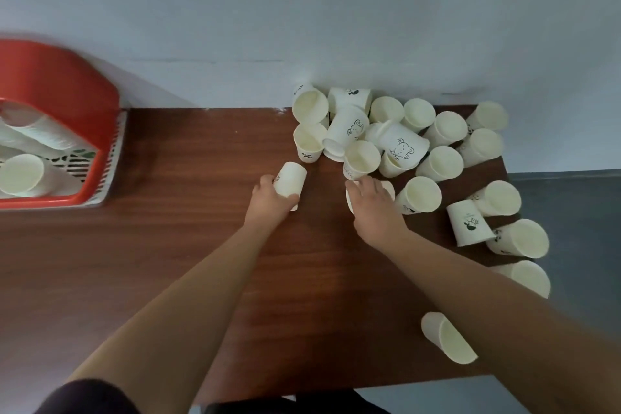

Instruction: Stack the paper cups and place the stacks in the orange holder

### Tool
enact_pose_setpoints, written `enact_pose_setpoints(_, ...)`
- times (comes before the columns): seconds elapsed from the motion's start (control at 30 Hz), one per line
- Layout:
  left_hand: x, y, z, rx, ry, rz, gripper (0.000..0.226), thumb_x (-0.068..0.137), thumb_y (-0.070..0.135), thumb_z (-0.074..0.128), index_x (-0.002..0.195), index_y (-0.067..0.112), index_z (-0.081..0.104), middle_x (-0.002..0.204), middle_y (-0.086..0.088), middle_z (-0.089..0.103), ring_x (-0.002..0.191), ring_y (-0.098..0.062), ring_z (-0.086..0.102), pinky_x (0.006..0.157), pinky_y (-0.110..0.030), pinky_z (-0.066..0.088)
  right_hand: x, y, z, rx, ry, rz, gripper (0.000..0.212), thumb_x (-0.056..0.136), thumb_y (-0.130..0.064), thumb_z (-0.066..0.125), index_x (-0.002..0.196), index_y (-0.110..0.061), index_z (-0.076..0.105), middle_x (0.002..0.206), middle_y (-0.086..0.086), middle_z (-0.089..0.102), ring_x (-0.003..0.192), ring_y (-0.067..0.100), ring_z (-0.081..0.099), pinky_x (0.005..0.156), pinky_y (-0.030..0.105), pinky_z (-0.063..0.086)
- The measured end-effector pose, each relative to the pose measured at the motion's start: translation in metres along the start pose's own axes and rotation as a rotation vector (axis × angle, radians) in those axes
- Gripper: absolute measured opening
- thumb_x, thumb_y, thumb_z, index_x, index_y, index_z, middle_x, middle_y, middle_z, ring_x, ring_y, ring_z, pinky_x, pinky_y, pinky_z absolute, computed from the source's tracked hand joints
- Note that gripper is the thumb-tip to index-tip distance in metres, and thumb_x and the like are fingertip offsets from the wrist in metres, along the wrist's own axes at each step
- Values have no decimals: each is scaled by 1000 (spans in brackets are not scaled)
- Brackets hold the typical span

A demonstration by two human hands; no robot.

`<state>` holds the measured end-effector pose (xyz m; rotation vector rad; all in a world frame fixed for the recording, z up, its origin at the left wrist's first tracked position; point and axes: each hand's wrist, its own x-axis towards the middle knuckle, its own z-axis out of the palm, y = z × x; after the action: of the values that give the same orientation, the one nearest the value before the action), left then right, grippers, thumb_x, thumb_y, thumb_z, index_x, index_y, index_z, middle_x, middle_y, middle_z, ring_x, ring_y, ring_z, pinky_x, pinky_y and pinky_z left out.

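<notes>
Head: cup [291,180] in left grip [273,202]

Brown wooden table [168,228] observed against a pale wall. A paper cup [290,178] is gripped by the left hand [272,202], fingers curled round its lower part. A second cup [389,190] is covered from above by the right hand [371,205]; only its rim is seen on either side, and the grip cannot be made out. Just beyond the hands, loose cups [440,163] are piled and scattered over the table's right half, some upright, some tipped, one printed with a bear [401,146]. One cup [443,336] is noted lying on its side near the front edge. At far left, blurred, the orange holder [67,87] is seen with cup stacks [37,136] lying inside.
</notes>
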<state>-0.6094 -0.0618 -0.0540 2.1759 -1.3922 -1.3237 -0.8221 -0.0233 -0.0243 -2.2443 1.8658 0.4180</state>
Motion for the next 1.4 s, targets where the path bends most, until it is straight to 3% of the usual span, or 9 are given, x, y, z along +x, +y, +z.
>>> enact_pose_setpoints(0.13,-12,-14,-10,-64,18,-21,67,84,31,71,143,21,39,130,-7,41,121,-26,46,88,-31,37,6,1,-1,-90,35,-23,62,74,-4,69,131,-11,48,121,12,51,111,30,48,93,38,44)
enact_pose_setpoints(0.27,-22,-30,-27,-150,35,-49,74,84,29,75,146,19,36,141,-7,40,109,-18,44,87,-30,37,12,-8,-11,-70,36,-74,63,73,-23,76,130,-12,49,120,8,56,112,28,52,92,39,44)
enact_pose_setpoints(0.43,-38,-54,-75,-290,81,-45,85,74,44,80,141,16,36,137,-4,50,116,-21,54,90,-32,46,22,-55,-51,249,49,-142,69,78,-34,70,138,-11,43,128,8,51,117,29,51,97,41,44)
enact_pose_setpoints(0.6,-57,-84,-159,-333,220,73,61,83,37,79,132,22,47,121,0,60,107,-16,60,70,-16,45,37,-125,-105,584,99,-121,70,77,-33,76,136,-8,46,130,7,50,118,24,50,97,36,43)
enact_pose_setpoints(0.83,-84,-147,-292,-393,482,162,67,85,41,77,141,22,46,130,2,58,114,-16,59,80,-20,46,51,-244,-157,722,140,-188,66,77,-33,77,133,-14,49,131,4,50,119,21,51,97,31,41)
enact_pose_setpoints(0.93,-82,-173,-336,-416,606,139,68,82,45,78,137,20,46,132,2,57,116,-18,58,91,-32,50,56,-293,-169,747,168,-215,68,77,-32,78,135,-14,48,133,4,50,122,21,50,98,29,41)
enact_pose_setpoints(1.07,-57,-194,-374,-331,629,129,79,79,51,78,143,23,43,142,-8,43,129,-26,46,107,-47,43,61,-344,-178,770,161,-206,68,78,-29,79,137,-15,46,136,3,48,122,19,50,92,23,36)
enact_pose_setpoints(1.13,-41,-194,-383,-248,611,129,79,80,46,79,146,23,42,145,-11,37,134,-30,40,111,-47,38,65,-360,-179,777,172,-218,64,78,-28,79,132,-13,49,132,5,50,120,20,50,91,22,36)
enact_pose_setpoints(1.4,13,-197,-383,60,532,271,79,78,36,82,146,17,48,139,-6,43,129,-29,40,109,-48,39,88,-400,-171,717,244,-250,64,78,-33,80,132,-21,48,129,-1,51,116,15,52,87,22,42)
